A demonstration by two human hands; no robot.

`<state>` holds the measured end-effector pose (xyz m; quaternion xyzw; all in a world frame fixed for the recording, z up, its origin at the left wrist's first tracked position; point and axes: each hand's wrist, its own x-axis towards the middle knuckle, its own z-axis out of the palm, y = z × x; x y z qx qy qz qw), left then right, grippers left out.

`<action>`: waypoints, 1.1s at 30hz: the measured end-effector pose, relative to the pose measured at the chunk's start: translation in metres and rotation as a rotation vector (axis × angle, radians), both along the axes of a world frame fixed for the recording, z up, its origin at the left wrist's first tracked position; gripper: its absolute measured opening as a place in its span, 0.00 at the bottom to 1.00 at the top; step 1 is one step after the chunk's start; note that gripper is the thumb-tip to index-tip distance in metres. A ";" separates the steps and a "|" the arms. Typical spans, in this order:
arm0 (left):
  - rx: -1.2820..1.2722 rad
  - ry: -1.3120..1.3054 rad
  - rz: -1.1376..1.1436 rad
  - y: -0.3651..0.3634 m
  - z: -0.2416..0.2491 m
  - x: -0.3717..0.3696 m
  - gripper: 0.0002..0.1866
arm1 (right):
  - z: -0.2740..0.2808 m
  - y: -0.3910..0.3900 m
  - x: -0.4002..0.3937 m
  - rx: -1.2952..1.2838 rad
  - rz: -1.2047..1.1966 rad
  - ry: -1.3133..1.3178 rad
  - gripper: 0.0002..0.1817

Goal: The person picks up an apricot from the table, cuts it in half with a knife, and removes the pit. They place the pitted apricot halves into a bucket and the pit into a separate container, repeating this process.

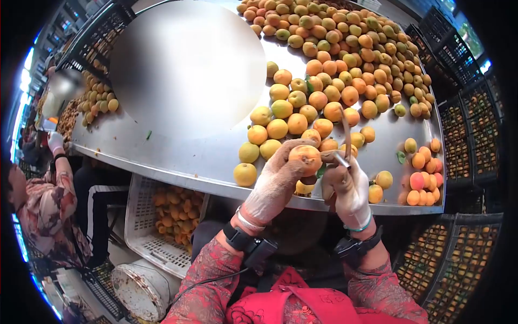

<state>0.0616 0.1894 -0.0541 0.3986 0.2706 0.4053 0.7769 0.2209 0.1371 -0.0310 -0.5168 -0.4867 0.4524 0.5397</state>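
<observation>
My left hand (278, 181), in a white work glove stained brown, is closed around an orange apricot (306, 160) over the table's front edge. A dark mark shows on the fruit's upturned face. Just to its right, my right hand (349, 191), gloved the same way, grips a small tool with a shiny metal part (341, 159). A thin curved brown piece (346, 132) rises above that hand, and a narrow part points left at the apricot. The tool's exact kind cannot be made out. Loose apricots (297, 123) lie on the metal table (189, 171) behind both hands.
A large apricot pile (372, 54) covers the back right. A smaller group (423, 181) lies at the right corner. Below stand a white basket (137, 216) of apricots and a white bucket (137, 291). Fruit-filled black crates (458, 259) line the right. Another person (48, 210) sits left.
</observation>
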 end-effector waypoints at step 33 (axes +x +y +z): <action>0.107 0.101 0.013 -0.010 -0.011 -0.011 0.21 | 0.011 0.005 -0.015 -0.229 0.011 0.279 0.07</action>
